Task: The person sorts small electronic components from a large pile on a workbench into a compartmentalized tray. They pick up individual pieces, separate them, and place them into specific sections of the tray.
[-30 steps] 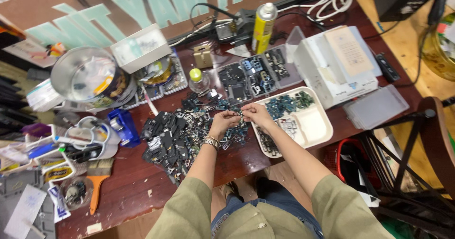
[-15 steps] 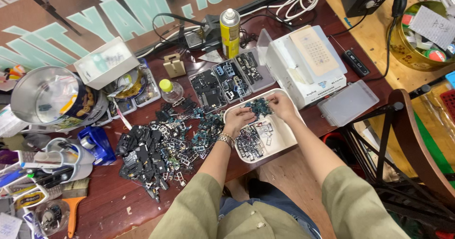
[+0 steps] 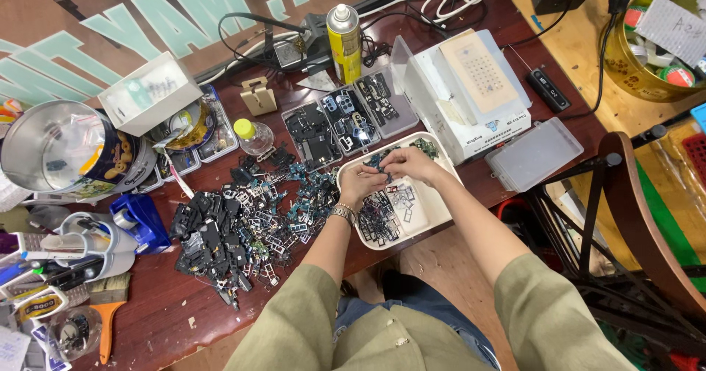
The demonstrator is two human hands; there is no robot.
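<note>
My left hand (image 3: 361,183) and my right hand (image 3: 410,164) meet over a white tray (image 3: 437,211) that holds small circuit boards and metal frames. Both pinch a small dark electronic part (image 3: 385,171) between their fingertips just above the tray. A metal watch sits on my left wrist. Left of the tray spreads a heap of dark phone parts and metal frames (image 3: 235,224) on the red-brown table (image 3: 162,312).
Three clear compartment trays of parts (image 3: 346,119) lie behind the white tray. A yellow spray can (image 3: 343,34), a small bottle with a yellow cap (image 3: 251,136), a white case (image 3: 471,91), a clear lidded box (image 3: 533,154), a round tin (image 3: 70,150) and a chair (image 3: 632,224) stand around.
Both hands moved from the heap of parts rightward to the white tray. The view shifted, so the table items appear further left.
</note>
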